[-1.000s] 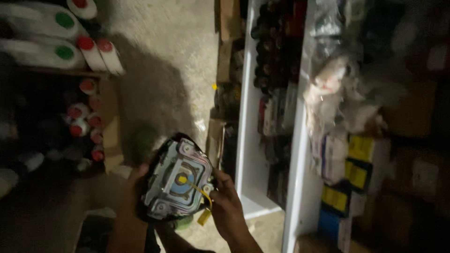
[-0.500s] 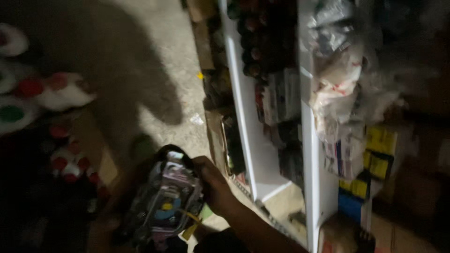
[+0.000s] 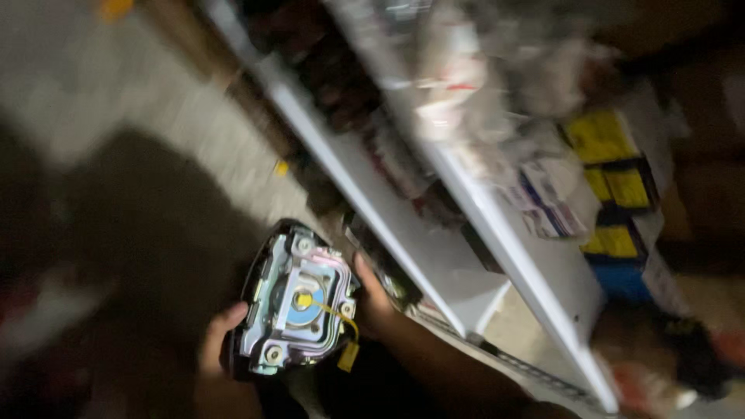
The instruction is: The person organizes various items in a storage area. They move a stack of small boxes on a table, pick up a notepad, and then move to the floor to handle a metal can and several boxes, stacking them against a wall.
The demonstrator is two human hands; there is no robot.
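Below blurred shelves (image 3: pixel 466 194), both hands grip airbag module (image 3: pixel 299 306); forearms cut off.

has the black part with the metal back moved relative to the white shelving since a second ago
Cannot tell for sure: the head camera swung. The black part, held between left hand and right hand, now appears closer to the white shelf unit than before.

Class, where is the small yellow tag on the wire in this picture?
In the head view it hangs low and centre, the yellow tag dangling under the metal-backed part, just beside the right hand.
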